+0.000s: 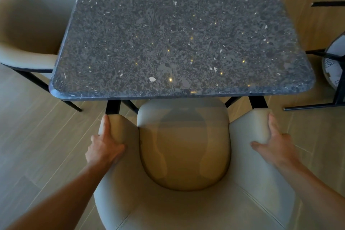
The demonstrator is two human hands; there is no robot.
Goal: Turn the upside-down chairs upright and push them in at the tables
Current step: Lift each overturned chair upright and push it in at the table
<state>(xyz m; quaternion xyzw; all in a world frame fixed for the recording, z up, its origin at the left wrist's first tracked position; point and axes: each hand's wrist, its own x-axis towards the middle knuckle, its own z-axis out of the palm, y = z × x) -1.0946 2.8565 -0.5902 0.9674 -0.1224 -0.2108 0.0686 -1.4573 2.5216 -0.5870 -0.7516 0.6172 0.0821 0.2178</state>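
The near chair [183, 157] stood upright at the table [179, 33], its seat front tucked just under the table's near edge. Its back ran off the bottom of the frame, and its legs were mostly hidden, only black stubs showing below the table edge. A second chair [28, 24] sat upright at the table's left side, partly covered by the table top and cut by the left border. At the right edge an overturned chair [334, 65] was cut off; only part of its underside and black legs showed above the wood floor [37, 136].

The left hand [104, 144] gripped the near chair's left armrest, thumb on top and fingers wrapped outside. The right hand [272, 140] gripped the right armrest, thumb spread inward, fingers down the outer face and partly hidden.
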